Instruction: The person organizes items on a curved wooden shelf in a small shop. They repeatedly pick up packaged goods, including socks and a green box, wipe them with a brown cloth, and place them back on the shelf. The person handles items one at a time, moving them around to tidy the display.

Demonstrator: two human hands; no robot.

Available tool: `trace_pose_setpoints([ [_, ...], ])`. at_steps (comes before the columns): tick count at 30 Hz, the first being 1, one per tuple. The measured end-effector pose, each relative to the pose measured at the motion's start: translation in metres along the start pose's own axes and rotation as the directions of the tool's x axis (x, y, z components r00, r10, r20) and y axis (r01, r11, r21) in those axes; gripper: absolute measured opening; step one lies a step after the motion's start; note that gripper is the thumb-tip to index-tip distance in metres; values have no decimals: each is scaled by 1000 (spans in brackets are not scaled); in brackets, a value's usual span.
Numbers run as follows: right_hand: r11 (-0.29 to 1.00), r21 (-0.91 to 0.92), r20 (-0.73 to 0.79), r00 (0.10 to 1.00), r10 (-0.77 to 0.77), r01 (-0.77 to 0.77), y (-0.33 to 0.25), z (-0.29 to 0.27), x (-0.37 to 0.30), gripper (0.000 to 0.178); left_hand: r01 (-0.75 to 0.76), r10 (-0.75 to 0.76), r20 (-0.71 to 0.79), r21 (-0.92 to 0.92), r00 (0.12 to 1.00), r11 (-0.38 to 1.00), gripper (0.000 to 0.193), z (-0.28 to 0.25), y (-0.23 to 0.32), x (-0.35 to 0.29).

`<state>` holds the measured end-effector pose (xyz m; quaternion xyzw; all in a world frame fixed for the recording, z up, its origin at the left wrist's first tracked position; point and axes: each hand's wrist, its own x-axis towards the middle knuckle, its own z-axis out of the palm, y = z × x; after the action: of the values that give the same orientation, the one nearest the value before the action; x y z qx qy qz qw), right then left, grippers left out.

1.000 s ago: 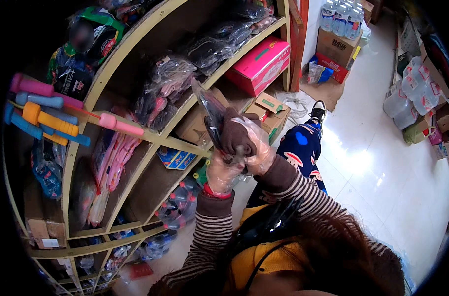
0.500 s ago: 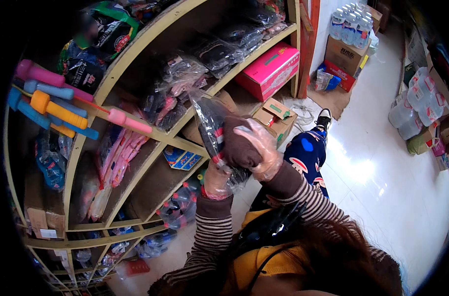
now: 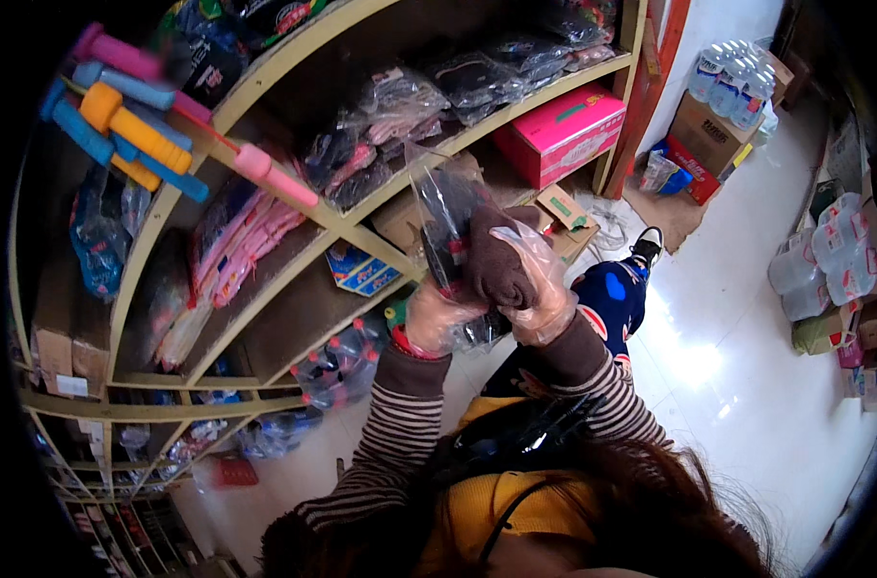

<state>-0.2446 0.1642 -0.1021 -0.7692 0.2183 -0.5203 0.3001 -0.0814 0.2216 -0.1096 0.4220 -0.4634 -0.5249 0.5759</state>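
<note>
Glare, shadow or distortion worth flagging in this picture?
In the head view, glare bleaches part of the white floor; in the same view, the lower shelf beam bows, the upper shelf recess is dark, and the clear plastic bag at the left hand catches highlights.

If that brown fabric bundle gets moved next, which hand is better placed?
Probably the right hand: it's wrapped around the brown fabric bundle, while the left hand seems occupied holding the clear plastic bag.

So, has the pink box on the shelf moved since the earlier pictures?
No. The pink box sits beneath the same shelf edge and beside the same wooden upright as before; only the view has shifted.
</note>
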Motion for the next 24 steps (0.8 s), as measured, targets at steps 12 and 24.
trace_pose_setpoints([
  [12, 996, -85, 90, 995, 31, -24, -5, -17, 46, 74, 54, -44, -49, 236, 998, 970, 51, 10, 13, -8],
  [24, 989, 68, 75, 989, 129, -134, 9, -5, -2, 72, -206, 96, -359, -280, 928, 938, 45, 9, 5, 21],
])
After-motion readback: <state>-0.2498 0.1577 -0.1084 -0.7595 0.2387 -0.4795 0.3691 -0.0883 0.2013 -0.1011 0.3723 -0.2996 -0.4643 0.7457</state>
